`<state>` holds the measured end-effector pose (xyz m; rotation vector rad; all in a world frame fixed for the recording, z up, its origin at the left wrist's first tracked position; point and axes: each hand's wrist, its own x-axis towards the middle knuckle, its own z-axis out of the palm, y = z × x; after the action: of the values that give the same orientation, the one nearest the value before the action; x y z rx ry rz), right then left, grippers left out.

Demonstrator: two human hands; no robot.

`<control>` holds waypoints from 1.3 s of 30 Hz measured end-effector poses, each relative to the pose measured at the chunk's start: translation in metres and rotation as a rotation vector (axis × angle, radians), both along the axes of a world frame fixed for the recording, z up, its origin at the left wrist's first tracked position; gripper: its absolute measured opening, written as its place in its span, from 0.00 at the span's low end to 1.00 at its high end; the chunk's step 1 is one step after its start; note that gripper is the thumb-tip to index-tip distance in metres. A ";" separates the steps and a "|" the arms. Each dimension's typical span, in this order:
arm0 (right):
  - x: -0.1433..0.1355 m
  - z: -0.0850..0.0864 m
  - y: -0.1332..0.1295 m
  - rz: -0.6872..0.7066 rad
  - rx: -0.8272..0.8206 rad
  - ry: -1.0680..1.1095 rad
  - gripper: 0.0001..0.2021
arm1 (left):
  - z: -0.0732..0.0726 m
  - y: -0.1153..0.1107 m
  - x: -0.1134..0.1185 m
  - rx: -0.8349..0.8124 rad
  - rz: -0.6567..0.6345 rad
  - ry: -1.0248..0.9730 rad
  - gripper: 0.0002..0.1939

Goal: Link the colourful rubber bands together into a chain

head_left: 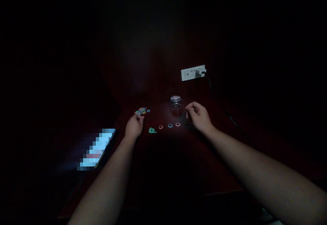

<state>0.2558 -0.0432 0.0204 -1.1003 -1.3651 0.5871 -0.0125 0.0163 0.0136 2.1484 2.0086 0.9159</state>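
Observation:
My left hand point(134, 127) is by a small pile of coloured bands point(141, 111), like little hair ties, its fingers curled and partly hidden. My right hand point(200, 118) hovers over the table to the right of a clear lidded jar point(176, 104). Thumb and fingers are drawn together there; what they hold, if anything, I cannot make out. Between my hands lies a row: a green twisted band point(152, 130), an orange band point(160, 127), a blue band point(170, 125) and a pinkish band point(178, 124).
The dark red table point(173, 163) runs to a wall with a white socket panel point(193, 73) and a plugged-in charger point(200, 71). A lit screen point(97, 149), pixelated, leans at the left edge. Deep darkness hides most surroundings.

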 end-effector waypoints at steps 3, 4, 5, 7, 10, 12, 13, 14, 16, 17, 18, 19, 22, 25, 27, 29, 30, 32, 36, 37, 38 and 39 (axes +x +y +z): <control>0.004 -0.001 0.005 -0.065 -0.015 0.017 0.09 | 0.011 -0.017 0.024 0.099 -0.222 -0.056 0.12; 0.003 -0.002 0.005 -0.019 -0.055 -0.001 0.09 | 0.013 -0.024 0.033 0.123 -0.327 -0.067 0.11; 0.000 -0.004 0.004 0.054 -0.107 -0.015 0.10 | 0.015 -0.030 0.041 0.142 -0.427 -0.081 0.10; -0.007 -0.010 0.001 0.290 -0.221 -0.085 0.11 | 0.017 -0.041 0.054 0.124 -0.624 -0.100 0.08; -0.018 -0.017 -0.004 0.540 -0.300 -0.204 0.10 | 0.016 -0.049 0.062 0.033 -0.801 -0.115 0.07; -0.021 -0.020 -0.006 0.594 -0.310 -0.228 0.10 | 0.014 -0.050 0.062 0.004 -0.826 -0.141 0.06; -0.022 -0.021 -0.006 0.602 -0.313 -0.226 0.09 | 0.014 -0.050 0.061 -0.009 -0.822 -0.156 0.06; -0.022 -0.022 -0.006 0.605 -0.317 -0.219 0.09 | 0.013 -0.050 0.060 -0.026 -0.813 -0.172 0.06; -0.021 -0.022 -0.006 0.610 -0.329 -0.199 0.09 | 0.011 -0.050 0.060 -0.071 -0.798 -0.206 0.06; -0.021 -0.021 -0.006 0.615 -0.335 -0.191 0.09 | 0.010 -0.050 0.061 -0.091 -0.795 -0.227 0.06; -0.020 -0.021 -0.006 0.619 -0.340 -0.184 0.10 | 0.009 -0.050 0.061 -0.107 -0.797 -0.247 0.06; -0.020 -0.021 -0.006 0.623 -0.341 -0.181 0.10 | 0.008 -0.050 0.062 -0.119 -0.802 -0.266 0.06; -0.020 -0.021 -0.007 0.633 -0.328 -0.187 0.11 | 0.007 -0.052 0.064 -0.148 -0.823 -0.293 0.08; -0.020 -0.021 -0.007 0.637 -0.309 -0.194 0.11 | 0.007 -0.055 0.064 -0.182 -0.846 -0.288 0.11; -0.020 -0.022 -0.007 0.636 -0.306 -0.194 0.10 | 0.007 -0.056 0.064 -0.184 -0.856 -0.286 0.12; -0.020 -0.022 -0.006 0.632 -0.308 -0.193 0.10 | 0.008 -0.056 0.064 -0.177 -0.858 -0.286 0.11; -0.020 -0.022 -0.006 0.629 -0.309 -0.191 0.11 | 0.008 -0.056 0.064 -0.175 -0.853 -0.283 0.10; -0.021 -0.022 -0.006 0.623 -0.308 -0.186 0.11 | 0.008 -0.056 0.063 -0.177 -0.836 -0.269 0.08; -0.021 -0.021 -0.007 0.617 -0.308 -0.192 0.12 | 0.008 -0.054 0.063 -0.172 -0.820 -0.225 0.06; -0.021 -0.021 -0.008 0.621 -0.311 -0.196 0.12 | 0.007 -0.053 0.062 -0.173 -0.823 -0.222 0.06; -0.021 -0.021 -0.007 0.626 -0.313 -0.200 0.13 | 0.007 -0.053 0.062 -0.174 -0.823 -0.223 0.06; -0.021 -0.021 -0.007 0.630 -0.314 -0.203 0.13 | 0.007 -0.053 0.062 -0.175 -0.821 -0.227 0.06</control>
<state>0.2346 -0.0505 -0.0006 -0.9823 -1.8557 1.2042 0.0496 -0.0367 0.0208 2.2997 0.9012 0.7480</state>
